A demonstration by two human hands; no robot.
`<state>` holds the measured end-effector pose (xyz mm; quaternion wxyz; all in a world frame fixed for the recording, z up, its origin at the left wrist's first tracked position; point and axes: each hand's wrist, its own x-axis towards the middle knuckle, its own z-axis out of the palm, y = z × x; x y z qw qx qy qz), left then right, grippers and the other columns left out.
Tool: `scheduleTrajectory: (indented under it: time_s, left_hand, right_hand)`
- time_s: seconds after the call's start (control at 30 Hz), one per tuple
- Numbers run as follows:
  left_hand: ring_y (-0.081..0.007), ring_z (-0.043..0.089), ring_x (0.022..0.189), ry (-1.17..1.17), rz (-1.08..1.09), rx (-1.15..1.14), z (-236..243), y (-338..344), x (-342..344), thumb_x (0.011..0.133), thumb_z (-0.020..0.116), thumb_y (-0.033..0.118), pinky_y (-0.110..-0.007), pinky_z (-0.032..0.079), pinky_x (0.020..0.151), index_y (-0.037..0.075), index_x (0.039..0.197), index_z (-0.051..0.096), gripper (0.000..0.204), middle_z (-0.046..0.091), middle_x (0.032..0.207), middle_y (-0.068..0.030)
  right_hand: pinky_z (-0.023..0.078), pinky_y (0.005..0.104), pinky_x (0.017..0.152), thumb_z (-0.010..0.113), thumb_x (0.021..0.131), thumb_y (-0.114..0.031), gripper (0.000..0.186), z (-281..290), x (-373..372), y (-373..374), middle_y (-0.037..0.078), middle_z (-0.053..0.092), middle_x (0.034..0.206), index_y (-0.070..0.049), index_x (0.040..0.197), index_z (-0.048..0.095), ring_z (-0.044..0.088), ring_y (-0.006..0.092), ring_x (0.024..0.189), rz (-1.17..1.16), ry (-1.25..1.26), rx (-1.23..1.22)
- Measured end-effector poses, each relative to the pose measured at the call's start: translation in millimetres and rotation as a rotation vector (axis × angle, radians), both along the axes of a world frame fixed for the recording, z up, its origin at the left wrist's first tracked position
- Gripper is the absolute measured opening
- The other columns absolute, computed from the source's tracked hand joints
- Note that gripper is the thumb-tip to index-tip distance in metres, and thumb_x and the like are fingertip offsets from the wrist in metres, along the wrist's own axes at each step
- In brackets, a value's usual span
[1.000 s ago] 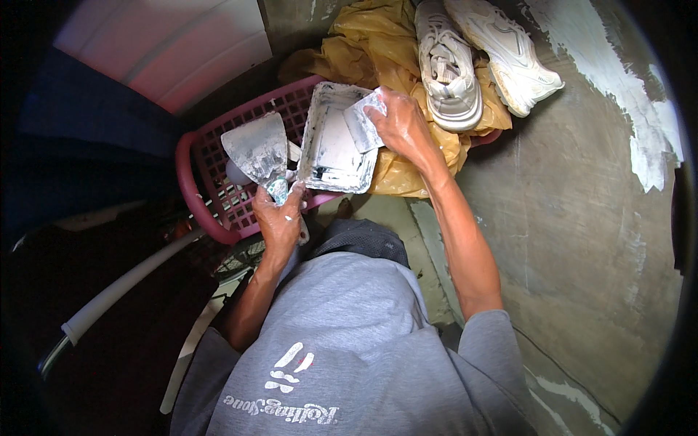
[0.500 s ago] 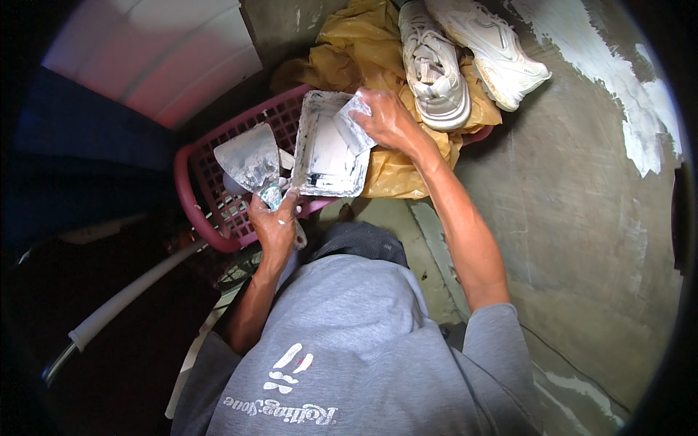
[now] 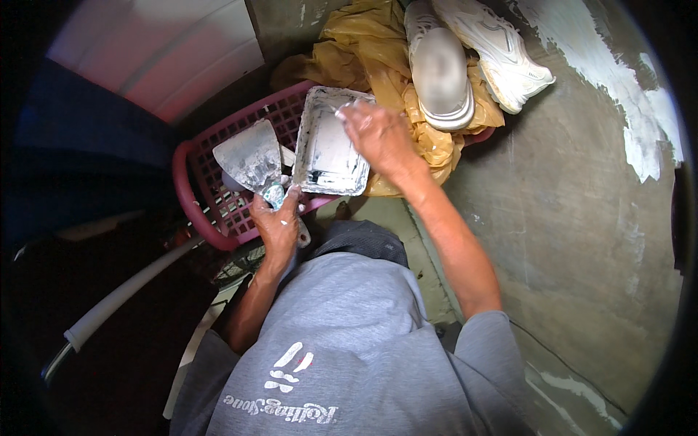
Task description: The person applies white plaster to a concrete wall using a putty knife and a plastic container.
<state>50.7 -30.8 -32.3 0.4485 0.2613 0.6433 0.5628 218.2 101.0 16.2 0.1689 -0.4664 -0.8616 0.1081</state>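
Note:
My left hand [image 3: 276,221] grips a wide, putty-smeared scraper [image 3: 246,156] by its handle, with the blade raised over the pink basket. Beside it, a white-caked shallow tray [image 3: 327,171] sits tilted on the basket. My right hand [image 3: 379,142] is over the tray's right part with its fingers curled and pale paste on the fingertips; whatever they hold is hidden or smeared by motion.
The pink plastic basket [image 3: 192,182] holds crumpled yellow plastic [image 3: 349,33] with white sneakers [image 3: 509,73] on top. A grey wall [image 3: 582,240] with white patches stands at right. A pale bar [image 3: 116,287] runs at lower left, and dark blue fabric [image 3: 73,145] hangs at left.
My right hand has moved slightly down and toward me over the tray, and the small flat scraper it held earlier is now out of sight. My left hand keeps its grip.

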Motion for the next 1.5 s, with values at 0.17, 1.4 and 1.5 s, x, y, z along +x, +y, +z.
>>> scheduleTrajectory:
  time_s: [0.17,1.4,1.5]
  left_hand:
    - [-0.0077,0.053,0.064,0.042,0.042,0.015,-9,-3,2,0.085,0.068,0.005,-0.024,0.043,0.055,-0.001,0.095,0.06,0.015,0.06,0.076,-0.0019]
    - [-0.0081,0.057,0.062,-0.137,0.137,0.053,-4,-4,18,0.087,0.063,0.001,-0.023,0.046,0.051,0.003,0.096,0.055,0.012,0.061,0.08,-0.0026]
    - [-0.0086,0.058,0.063,-0.146,0.116,0.03,-10,-4,16,0.087,0.063,0.001,-0.024,0.047,0.052,0.003,0.097,0.055,0.013,0.061,0.081,-0.003]
  right_hand:
    - [0.057,0.04,0.059,0.057,0.088,-0.01,0.017,-6,-25,-37,0.014,0.062,0.078,-0.002,0.1,0.065,0.067,0.0291,0.069,0.017,-0.021,0.024]
    - [0.049,0.0386,0.061,0.062,0.087,-0.014,0.018,-12,3,-66,0.023,0.063,0.072,0.005,0.089,0.062,0.062,0.0288,0.065,-0.319,0.489,-0.31]
    - [0.048,0.044,0.06,0.061,0.085,-0.013,0.018,-12,-11,-73,0.026,0.06,0.07,0.005,0.083,0.06,0.062,0.0424,0.068,-0.354,0.587,-0.282]
